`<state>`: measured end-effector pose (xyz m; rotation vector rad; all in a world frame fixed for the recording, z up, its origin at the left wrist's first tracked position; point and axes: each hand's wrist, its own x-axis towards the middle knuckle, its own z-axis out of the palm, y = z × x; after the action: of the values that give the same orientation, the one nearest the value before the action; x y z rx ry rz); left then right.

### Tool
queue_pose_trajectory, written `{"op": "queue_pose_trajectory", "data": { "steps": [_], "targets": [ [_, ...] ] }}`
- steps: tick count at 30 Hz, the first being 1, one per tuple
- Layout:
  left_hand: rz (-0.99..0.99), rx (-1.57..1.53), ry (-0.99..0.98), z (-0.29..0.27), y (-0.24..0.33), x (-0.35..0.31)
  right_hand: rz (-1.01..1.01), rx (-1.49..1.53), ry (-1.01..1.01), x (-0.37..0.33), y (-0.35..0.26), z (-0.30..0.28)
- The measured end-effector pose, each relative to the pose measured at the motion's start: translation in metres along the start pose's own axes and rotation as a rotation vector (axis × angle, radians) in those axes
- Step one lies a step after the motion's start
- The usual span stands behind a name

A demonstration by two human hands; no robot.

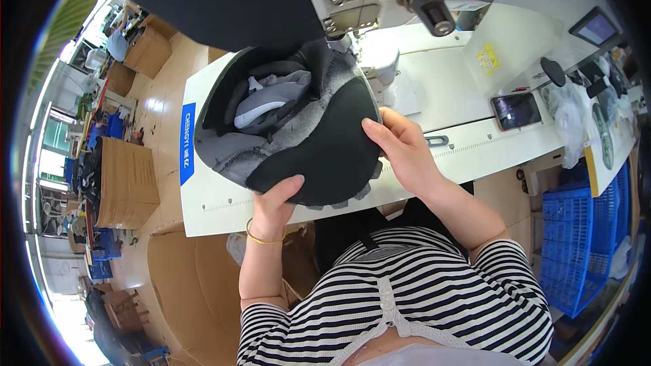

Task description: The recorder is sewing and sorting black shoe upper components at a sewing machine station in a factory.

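Here, left hand [274, 203] and right hand [403, 146] both grasp the fabric piece [325, 142] — over the white table [434, 98], near the machine [434, 10] — while cartons [129, 183] stand at left, blue crates [576, 251] at right.

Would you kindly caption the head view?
Left hand and right hand hold a dark curved piece at a sewing machine.
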<state>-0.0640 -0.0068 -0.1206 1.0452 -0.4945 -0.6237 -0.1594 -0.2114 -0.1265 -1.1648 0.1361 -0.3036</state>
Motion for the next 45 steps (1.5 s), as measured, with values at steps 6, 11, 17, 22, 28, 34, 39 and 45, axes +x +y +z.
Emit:
{"op": "queue_pose_trajectory", "data": {
  "steps": [6,11,17,22,28,34,39,45],
  "targets": [
    [-0.004,-0.132,0.006,0.006,0.02,0.028,-0.025,-0.057,0.061,0.017,-0.018,0.0],
    [-0.049,-0.182,0.014,-0.001,0.024,0.036,-0.059,0.029,0.102,0.02,-0.027,0.011],
    [-0.041,-0.154,0.068,0.005,0.028,0.04,-0.063,-0.022,0.072,0.024,-0.016,-0.001],
    [-0.018,-0.164,0.078,0.011,0.03,0.041,-0.092,0.034,0.071,0.024,-0.013,0.004],
    [-0.045,-0.129,0.172,0.011,0.039,0.047,-0.118,-0.038,0.075,0.021,-0.006,0.013],
    [-0.037,-0.097,0.174,0.012,0.037,0.052,-0.155,0.027,0.088,0.026,-0.015,0.016],
    [-0.017,-0.099,0.161,0.012,0.035,0.05,-0.053,-0.011,0.047,0.004,-0.016,0.018],
    [-0.045,-0.113,0.07,-0.005,0.031,0.052,-0.006,0.152,-0.052,-0.001,-0.02,0.019]
  ]
}}
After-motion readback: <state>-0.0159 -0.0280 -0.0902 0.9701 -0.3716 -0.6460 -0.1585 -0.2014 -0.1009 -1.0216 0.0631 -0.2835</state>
